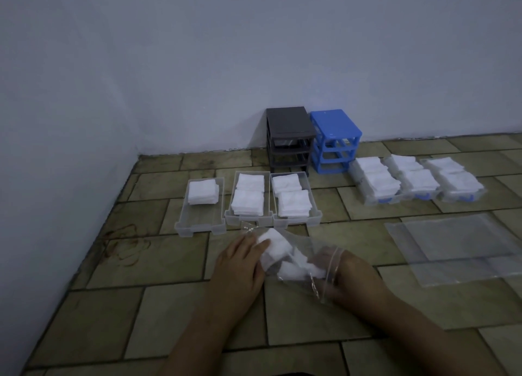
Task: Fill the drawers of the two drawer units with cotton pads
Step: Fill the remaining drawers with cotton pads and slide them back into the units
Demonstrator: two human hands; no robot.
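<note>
both hands [243,265] gripping pad-filled bag [293,259], empty bags [452,240] right, drawers [248,203] beyond

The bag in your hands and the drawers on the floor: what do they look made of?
The bag looks like thin clear plastic film: it crinkles, glints, and the cotton pads show through. The drawers look like rigid translucent plastic with a frosted finish: straight molded walls, floor tiles faintly visible through them.

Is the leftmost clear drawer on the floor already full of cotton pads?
No, the leftmost clear drawer holds only one stack of cotton pads at its far end; its near half is bare.
</note>
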